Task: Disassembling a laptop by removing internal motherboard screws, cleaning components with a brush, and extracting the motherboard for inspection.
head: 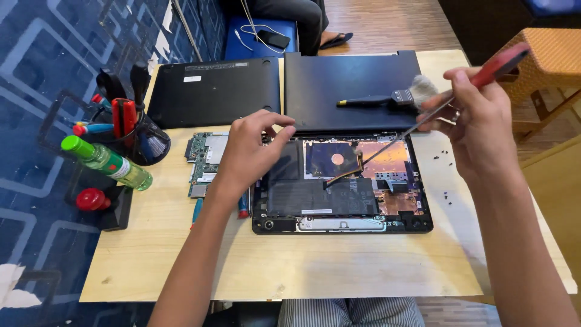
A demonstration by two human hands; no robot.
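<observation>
Opened laptop [342,184], centre of wooden table [290,266], internals exposed. Right hand [475,118]: fingers pinching red-handled screwdriver [460,97], tip inside chassis. Left hand [254,151]: fingertips pressed together at the chassis's upper-left edge, beside circuit board [204,160].

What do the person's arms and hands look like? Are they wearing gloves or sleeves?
No gloves and no sleeves in view: both forearms are bare all the way to the bottom edge of the picture. The left hand has nothing on its fingers or wrist. The right hand may have a small ring on one finger, but that is too small to be sure. No watch or bracelet shows.
</observation>
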